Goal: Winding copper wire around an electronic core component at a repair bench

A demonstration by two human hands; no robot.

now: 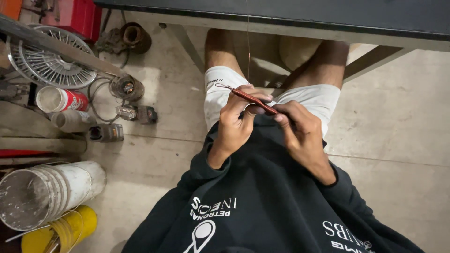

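I sit looking down at my lap, in a dark sweatshirt and white shorts. My left hand (236, 122) and my right hand (297, 129) both grip a thin reddish-brown bundle of copper wire (247, 97), shaped like a slim rod that runs diagonally from upper left to lower right. The left fingers pinch its middle and the right fingers hold its lower end. A single fine wire strand (248, 42) rises straight up from the bundle toward the table edge.
A dark table top (300, 14) with a metal frame crosses the top. On the concrete floor at left lie a wire fan guard (49, 58), a red and white can (61, 99), small motor parts (126, 88), a white bucket (44, 192) and a yellow container (63, 230).
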